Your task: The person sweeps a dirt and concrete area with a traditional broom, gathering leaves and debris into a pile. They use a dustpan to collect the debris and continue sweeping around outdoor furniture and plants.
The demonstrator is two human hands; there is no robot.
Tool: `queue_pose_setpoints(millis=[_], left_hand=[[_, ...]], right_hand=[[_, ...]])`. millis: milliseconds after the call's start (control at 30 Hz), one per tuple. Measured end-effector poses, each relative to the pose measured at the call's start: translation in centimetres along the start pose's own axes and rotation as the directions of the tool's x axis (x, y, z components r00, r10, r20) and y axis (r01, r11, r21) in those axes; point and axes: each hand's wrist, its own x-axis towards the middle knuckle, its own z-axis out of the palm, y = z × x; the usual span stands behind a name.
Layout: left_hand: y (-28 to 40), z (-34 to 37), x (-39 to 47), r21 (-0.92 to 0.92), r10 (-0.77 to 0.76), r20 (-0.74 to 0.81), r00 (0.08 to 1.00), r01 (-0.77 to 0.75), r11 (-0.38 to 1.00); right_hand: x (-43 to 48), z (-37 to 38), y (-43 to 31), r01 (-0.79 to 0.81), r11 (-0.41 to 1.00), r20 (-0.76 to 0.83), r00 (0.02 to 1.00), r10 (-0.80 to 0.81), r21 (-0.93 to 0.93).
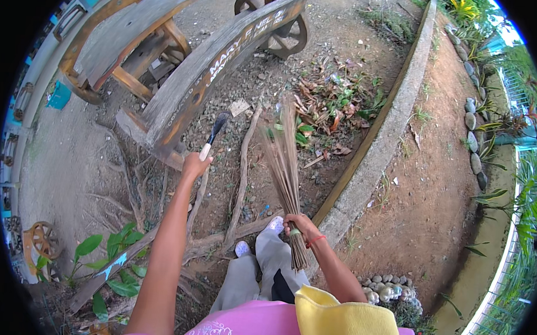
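Note:
My left hand (196,165) is closed around the pale handle of a short hand tool (217,125) with a dark, narrow blade. The blade points away from me, beside the end of a wooden bench. In my right hand (302,227) is a stick broom (282,172), gripped near its bound butt end. Its bristles fan forward and look blurred at the tips. Just beyond them lies a heap of dry and green leaves (339,98) on the soil. My feet, in pale patterned shoes (275,225), stand behind an exposed tree root (246,166).
The wooden bench (200,88) bears painted writing and has a wheel-shaped end (290,36). Behind it stands a wooden table (135,31). A concrete curb (372,154) runs along the right, with a row of stones (472,142) farther over. A leafy plant (120,260) grows at lower left.

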Motion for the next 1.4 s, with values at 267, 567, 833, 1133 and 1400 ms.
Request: queue_pose_setpoints(millis=[267,567,833,1133,1400], left_hand=[[4.3,0.7,0.8,-0.086,0.098,-0.012,0.995,-0.099,0.991],[3.1,-0.9,0.8,-0.106,0.018,0.003,1.0,-0.018,0.994],[-0.9,-0.1,0.1,-0.013,0.044,-0.074,0.996,-0.045,0.999],[-2.3,-2.0,-1.2,0.007,-0.074,0.102,0.992,0.074,0.997],[-4.8,-2.8,-3.1,-0.021,-0.071,0.059,0.996,0.072,0.997]], right_hand=[[-0.9,-2.3,0.4,-0.283,0.943,0.272,0.935,0.23,0.176],[2.7,-12.5,-11.5,-0.015,0.987,-0.07,0.997,0.026,0.158],[1.4,-11.7,-12.8,0.162,0.972,-0.062,0.986,-0.154,0.17],[-3.0,-3.5,-3.1,-0.114,0.993,0.005,0.993,0.114,0.025],[1.5,5.1,7.3,-0.569,0.809,0.345,0.736,0.582,-0.148]])
